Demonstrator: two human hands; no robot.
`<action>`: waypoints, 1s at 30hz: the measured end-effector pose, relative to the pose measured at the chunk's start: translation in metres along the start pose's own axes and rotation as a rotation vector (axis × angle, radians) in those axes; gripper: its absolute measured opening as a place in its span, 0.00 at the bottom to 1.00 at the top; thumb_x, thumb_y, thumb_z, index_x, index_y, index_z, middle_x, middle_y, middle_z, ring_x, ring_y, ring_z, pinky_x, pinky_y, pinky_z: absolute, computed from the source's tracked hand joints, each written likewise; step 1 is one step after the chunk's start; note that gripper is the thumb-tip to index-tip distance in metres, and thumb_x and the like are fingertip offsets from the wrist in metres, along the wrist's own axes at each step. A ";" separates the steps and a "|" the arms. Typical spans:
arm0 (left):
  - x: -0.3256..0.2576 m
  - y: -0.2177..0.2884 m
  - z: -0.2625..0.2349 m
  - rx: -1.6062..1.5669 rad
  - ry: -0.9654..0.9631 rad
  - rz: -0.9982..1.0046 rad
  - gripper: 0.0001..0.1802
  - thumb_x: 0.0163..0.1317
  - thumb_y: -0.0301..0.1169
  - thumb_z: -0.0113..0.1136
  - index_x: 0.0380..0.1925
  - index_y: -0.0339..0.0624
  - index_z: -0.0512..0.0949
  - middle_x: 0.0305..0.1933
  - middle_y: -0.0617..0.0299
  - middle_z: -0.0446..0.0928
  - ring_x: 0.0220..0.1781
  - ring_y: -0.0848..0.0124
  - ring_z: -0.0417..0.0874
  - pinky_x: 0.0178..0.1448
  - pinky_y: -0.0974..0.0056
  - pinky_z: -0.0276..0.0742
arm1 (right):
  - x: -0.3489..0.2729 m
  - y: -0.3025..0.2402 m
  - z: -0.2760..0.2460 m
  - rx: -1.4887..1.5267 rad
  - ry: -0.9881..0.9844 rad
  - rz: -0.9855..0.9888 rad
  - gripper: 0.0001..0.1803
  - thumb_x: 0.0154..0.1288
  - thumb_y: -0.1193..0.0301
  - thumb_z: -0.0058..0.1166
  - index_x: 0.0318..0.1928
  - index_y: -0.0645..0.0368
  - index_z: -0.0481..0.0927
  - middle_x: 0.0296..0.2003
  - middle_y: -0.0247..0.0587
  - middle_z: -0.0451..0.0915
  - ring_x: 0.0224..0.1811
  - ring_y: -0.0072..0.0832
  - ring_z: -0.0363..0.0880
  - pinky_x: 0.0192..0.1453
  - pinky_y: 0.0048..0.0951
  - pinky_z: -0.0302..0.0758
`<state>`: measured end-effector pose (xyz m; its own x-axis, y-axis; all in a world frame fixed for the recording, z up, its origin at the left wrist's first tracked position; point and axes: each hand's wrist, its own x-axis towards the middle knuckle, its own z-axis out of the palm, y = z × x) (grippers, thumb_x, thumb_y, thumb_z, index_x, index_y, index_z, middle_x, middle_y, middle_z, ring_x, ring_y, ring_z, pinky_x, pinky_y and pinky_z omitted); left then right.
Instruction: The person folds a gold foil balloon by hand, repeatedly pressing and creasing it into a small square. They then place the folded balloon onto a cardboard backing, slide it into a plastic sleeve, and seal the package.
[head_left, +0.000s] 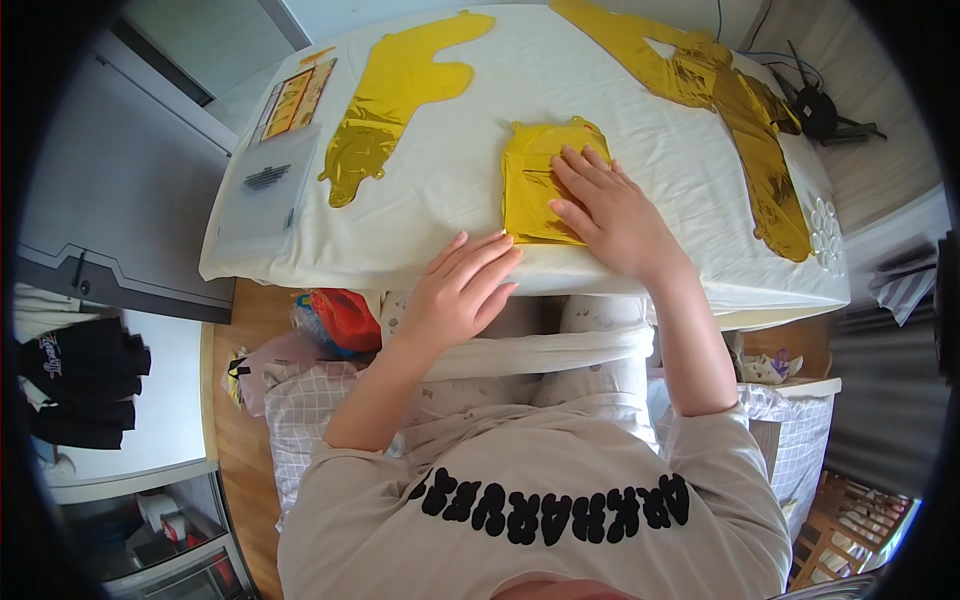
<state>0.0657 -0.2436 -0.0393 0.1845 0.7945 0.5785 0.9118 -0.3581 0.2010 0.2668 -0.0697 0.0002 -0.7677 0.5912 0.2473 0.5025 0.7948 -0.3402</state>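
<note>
A flat, folded gold foil balloon [528,180] lies on the white-covered table [440,170], near its front edge. My right hand [612,215] rests flat across its right side, fingers stretched and pointing away from me. At the balloon's lower left corner are the fingertips of my left hand [462,295], its fingers straight and its palm over the table's edge. Another gold foil balloon [395,90] is spread out flat at the far left. A third one, long and crinkled gold foil [715,85], runs from the back down the right side.
On the table's left stand out a clear plastic bag [255,210] and a printed sheet [298,98]. A black device with antennas [815,110] sits at the back right, above several clear rings [825,235]. A red bag [345,318] is under the table.
</note>
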 end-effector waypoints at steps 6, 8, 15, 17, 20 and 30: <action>0.002 -0.006 -0.007 0.004 -0.048 0.058 0.22 0.66 0.35 0.68 0.59 0.43 0.82 0.62 0.60 0.82 0.67 0.66 0.81 0.75 0.48 0.71 | 0.001 -0.004 -0.001 -0.091 -0.051 -0.027 0.36 0.79 0.45 0.46 0.77 0.53 0.67 0.79 0.49 0.62 0.83 0.47 0.53 0.85 0.49 0.50; 0.004 -0.008 -0.008 0.004 -0.054 0.069 0.22 0.66 0.35 0.68 0.59 0.43 0.82 0.62 0.61 0.81 0.67 0.66 0.81 0.75 0.48 0.72 | 0.001 -0.001 0.003 -0.107 -0.033 -0.038 0.37 0.79 0.43 0.44 0.77 0.52 0.67 0.79 0.48 0.62 0.83 0.47 0.54 0.85 0.48 0.51; 0.029 0.009 -0.013 0.157 -0.108 0.023 0.33 0.66 0.44 0.68 0.68 0.42 0.75 0.71 0.55 0.75 0.72 0.60 0.76 0.76 0.47 0.69 | 0.001 -0.001 0.005 -0.154 -0.046 -0.039 0.36 0.80 0.45 0.43 0.79 0.50 0.65 0.80 0.46 0.60 0.84 0.45 0.52 0.86 0.47 0.49; 0.032 0.008 -0.010 0.134 -0.142 0.045 0.36 0.66 0.46 0.68 0.69 0.41 0.73 0.72 0.54 0.73 0.74 0.59 0.74 0.77 0.47 0.69 | 0.001 -0.002 0.006 -0.160 -0.060 -0.035 0.35 0.81 0.45 0.41 0.79 0.49 0.64 0.80 0.45 0.59 0.84 0.44 0.51 0.86 0.46 0.48; 0.023 0.001 -0.001 0.168 -0.179 0.083 0.37 0.65 0.46 0.68 0.70 0.39 0.72 0.72 0.54 0.73 0.74 0.58 0.74 0.76 0.48 0.70 | 0.002 -0.003 0.004 -0.141 -0.080 -0.027 0.35 0.82 0.46 0.38 0.79 0.51 0.64 0.80 0.45 0.59 0.85 0.44 0.50 0.87 0.45 0.46; 0.009 -0.008 -0.008 0.173 0.022 0.179 0.20 0.62 0.33 0.72 0.53 0.41 0.84 0.58 0.60 0.85 0.61 0.65 0.84 0.64 0.57 0.80 | -0.050 0.022 -0.018 0.833 0.427 0.161 0.26 0.74 0.75 0.41 0.71 0.62 0.73 0.71 0.45 0.74 0.76 0.33 0.67 0.82 0.36 0.54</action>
<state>0.0573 -0.2376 -0.0289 0.3428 0.7142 0.6102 0.9147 -0.4018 -0.0436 0.3235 -0.0794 -0.0033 -0.4209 0.8161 0.3960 0.0176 0.4438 -0.8959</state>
